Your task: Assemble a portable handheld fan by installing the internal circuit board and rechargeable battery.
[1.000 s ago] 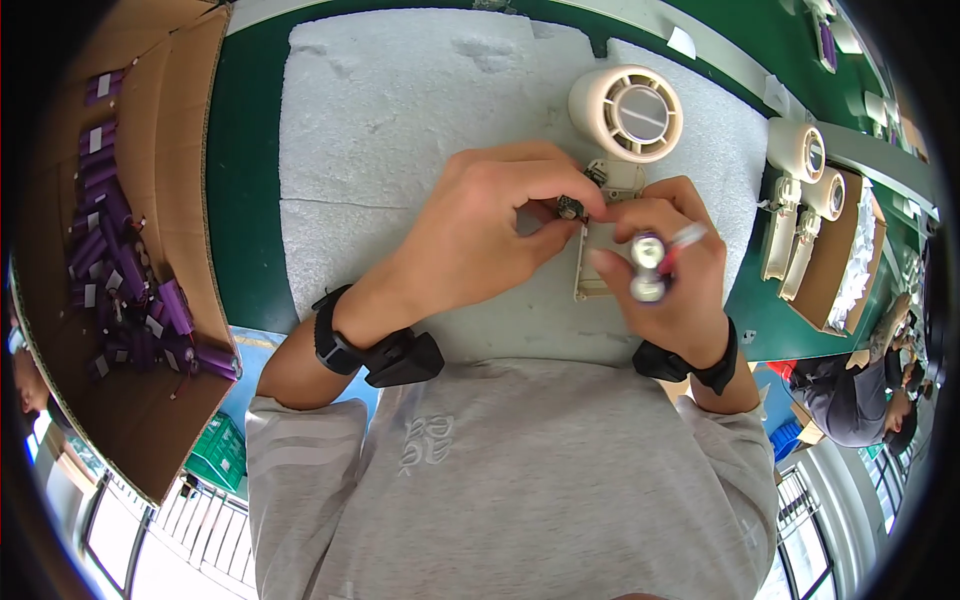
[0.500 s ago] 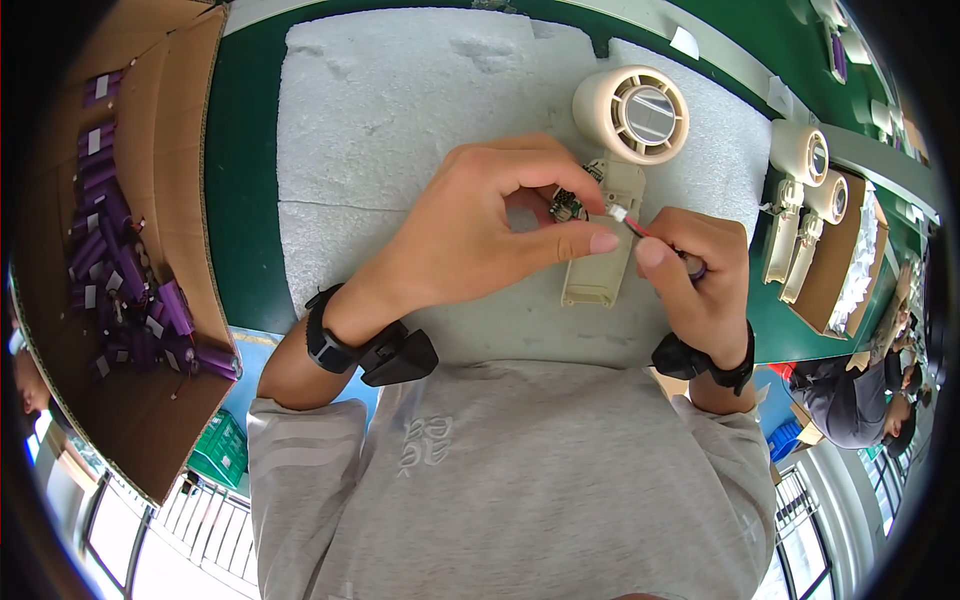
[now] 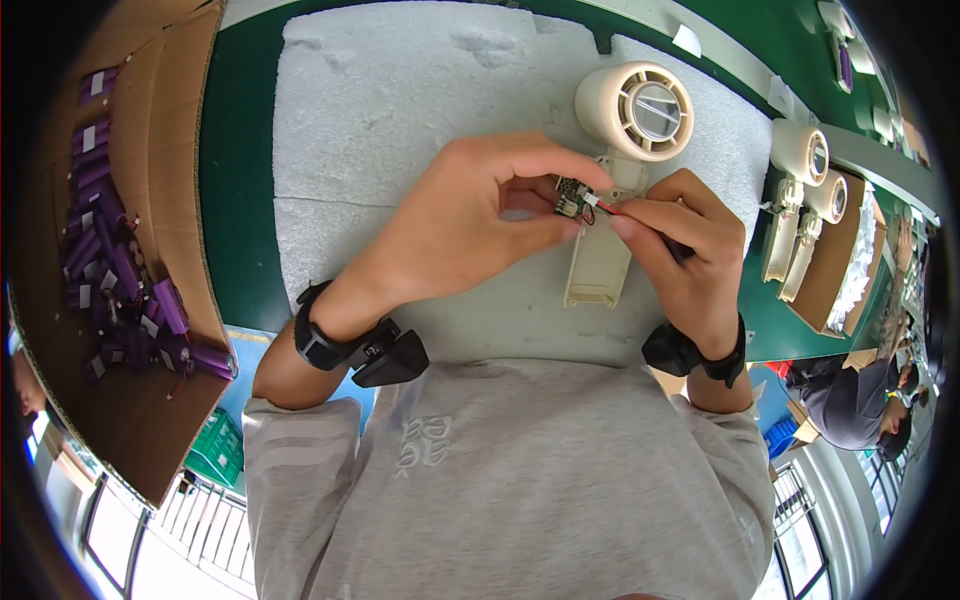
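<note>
Between thumb and fingers, my left hand (image 3: 490,205) grips a small green circuit board (image 3: 572,198) by its edges. My right hand (image 3: 690,235) pinches a red and black wire lead (image 3: 607,208); its white plug (image 3: 591,199) is at the board's edge, and whether it is seated I cannot tell. Something dark, partly hidden, sits within the right palm. Beneath both hands lies the cream handle shell (image 3: 598,268) of a handheld fan, open side up. Its round fan head (image 3: 655,112) points away from me, with a shiny disc at the centre.
White foam sheets (image 3: 370,110) cover the green table (image 3: 238,200). On the left stands a cardboard box (image 3: 165,130) of purple battery cells (image 3: 120,265). More cream fans (image 3: 795,160) and a small carton (image 3: 850,270) are at the right. Another person (image 3: 845,400) sits beyond.
My right hand has moved left and slightly up, bringing the white plug from a gap away to the circuit board. The board has turned to show more of its face.
</note>
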Demonstrator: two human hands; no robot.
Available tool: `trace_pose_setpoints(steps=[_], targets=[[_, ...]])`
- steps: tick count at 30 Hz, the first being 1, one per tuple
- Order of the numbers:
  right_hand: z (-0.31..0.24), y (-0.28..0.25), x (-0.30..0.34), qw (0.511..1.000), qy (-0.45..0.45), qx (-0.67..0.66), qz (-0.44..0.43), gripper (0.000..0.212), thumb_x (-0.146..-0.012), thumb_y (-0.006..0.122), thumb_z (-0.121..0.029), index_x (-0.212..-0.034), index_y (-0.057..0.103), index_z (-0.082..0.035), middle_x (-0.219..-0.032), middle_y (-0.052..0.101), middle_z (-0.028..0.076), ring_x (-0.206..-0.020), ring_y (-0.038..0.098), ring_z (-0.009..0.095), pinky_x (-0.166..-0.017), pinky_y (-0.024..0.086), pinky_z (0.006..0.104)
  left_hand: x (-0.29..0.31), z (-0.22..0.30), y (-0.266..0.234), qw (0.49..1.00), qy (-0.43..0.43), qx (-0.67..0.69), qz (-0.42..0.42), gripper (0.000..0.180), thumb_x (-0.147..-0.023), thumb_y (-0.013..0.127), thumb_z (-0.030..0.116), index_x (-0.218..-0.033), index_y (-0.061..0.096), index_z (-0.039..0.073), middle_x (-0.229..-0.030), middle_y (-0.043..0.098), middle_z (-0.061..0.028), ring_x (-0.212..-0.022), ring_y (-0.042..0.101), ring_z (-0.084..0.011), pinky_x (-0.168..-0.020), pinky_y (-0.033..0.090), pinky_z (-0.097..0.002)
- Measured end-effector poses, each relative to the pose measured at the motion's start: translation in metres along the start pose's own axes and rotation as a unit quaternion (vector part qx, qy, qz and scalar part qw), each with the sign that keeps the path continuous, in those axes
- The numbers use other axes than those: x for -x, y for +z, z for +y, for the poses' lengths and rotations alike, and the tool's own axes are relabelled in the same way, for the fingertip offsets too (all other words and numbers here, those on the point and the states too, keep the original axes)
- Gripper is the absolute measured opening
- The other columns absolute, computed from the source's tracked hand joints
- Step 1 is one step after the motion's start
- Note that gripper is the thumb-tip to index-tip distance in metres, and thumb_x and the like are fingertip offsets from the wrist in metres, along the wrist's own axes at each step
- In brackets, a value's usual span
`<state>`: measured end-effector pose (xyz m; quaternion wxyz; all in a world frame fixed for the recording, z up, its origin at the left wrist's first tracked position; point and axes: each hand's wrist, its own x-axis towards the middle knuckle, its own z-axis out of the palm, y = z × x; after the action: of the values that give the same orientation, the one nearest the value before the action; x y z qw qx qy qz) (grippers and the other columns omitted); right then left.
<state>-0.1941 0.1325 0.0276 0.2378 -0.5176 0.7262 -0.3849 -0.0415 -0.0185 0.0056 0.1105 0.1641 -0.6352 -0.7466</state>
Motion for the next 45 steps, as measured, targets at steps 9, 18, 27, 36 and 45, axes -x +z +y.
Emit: trace_pose_setpoints(steps=[9, 18, 27, 36, 45], targets=[[-0.001, 0.004, -0.001, 1.0, 0.002, -0.004, -0.017, 0.015, -0.076, 0.076, 0.001, -0.091, 0.074, -0.001, -0.079, 0.053, 0.004, -0.061, 0.051, 0.009, -0.053, 0.037, 0.0231, -0.002, 0.003, -0.009, 0.996, -0.061, 0.054, -0.022, 0.039, -0.079, 0.069, -0.013, -0.115, 0.062, -0.002, -0.104, 0.066, -0.0075, -0.096, 0.065, -0.0148, -0.089, 0.055, -0.0291], [0.0, 0.004, 0.002, 0.999, 0.028, -0.011, -0.016, 0.013, -0.076, 0.076, 0.001, -0.09, 0.073, 0.0, -0.079, 0.053, 0.004, -0.061, 0.05, 0.009, -0.052, 0.037, 0.0231, 0.0, -0.001, -0.007, 1.0, 0.006, -0.015, -0.017, 0.038, -0.077, 0.071, -0.013, -0.112, 0.064, -0.002, -0.104, 0.066, -0.0071, -0.093, 0.065, -0.0144, -0.086, 0.055, -0.0286], [0.003, 0.01, 0.005, 1.0, -0.01, -0.006, 0.022, 0.02, -0.075, 0.075, 0.005, -0.095, 0.07, 0.001, -0.082, 0.055, 0.005, -0.059, 0.051, 0.007, -0.051, 0.038, 0.0208, -0.002, -0.002, -0.004, 0.991, 0.076, -0.11, -0.008, 0.041, -0.075, 0.068, -0.014, -0.112, 0.069, 0.004, -0.104, 0.067, -0.0089, -0.089, 0.066, -0.0154, -0.078, 0.055, -0.0262], [0.002, 0.016, -0.001, 0.992, -0.039, 0.036, 0.117, 0.04, -0.068, 0.082, 0.001, -0.104, 0.067, -0.005, -0.093, 0.063, 0.006, -0.059, 0.058, 0.008, -0.048, 0.044, 0.0199, -0.002, -0.002, 0.006, 0.965, 0.15, -0.211, 0.041, 0.043, -0.072, 0.069, -0.011, -0.112, 0.068, 0.004, -0.095, 0.069, -0.0106, -0.08, 0.068, -0.0184, -0.069, 0.055, -0.0269], [0.004, 0.016, -0.002, 0.989, -0.054, 0.05, 0.128, 0.042, -0.065, 0.084, 0.002, -0.104, 0.069, -0.003, -0.102, 0.065, 0.008, -0.063, 0.059, 0.006, -0.051, 0.043, 0.0182, -0.003, -0.011, 0.006, 0.958, 0.174, -0.217, 0.07, 0.035, -0.072, 0.071, -0.009, -0.105, 0.071, 0.003, -0.093, 0.07, -0.0095, -0.076, 0.069, -0.0171, -0.065, 0.056, -0.025]])
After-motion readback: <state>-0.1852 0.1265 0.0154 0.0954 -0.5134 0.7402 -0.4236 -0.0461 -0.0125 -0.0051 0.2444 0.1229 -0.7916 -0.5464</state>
